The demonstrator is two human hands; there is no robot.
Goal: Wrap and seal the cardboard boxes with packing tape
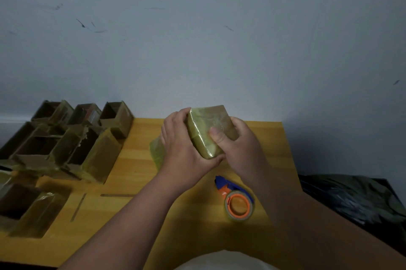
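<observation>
Scuffed grey wall backs a yellow wooden table. Above the table's far middle, a small cardboard box wrapped in glossy yellowish tape is held tilted, clear of the surface. The left hand cups its left side and lower corner; the right hand grips its right side, thumb pressed on the top face. A blue and orange tape dispenser with a tape roll lies on the table near the forearms. Open tape-covered cardboard boxes are clustered at the table's left. A black plastic bag sits beside the table's right edge.
</observation>
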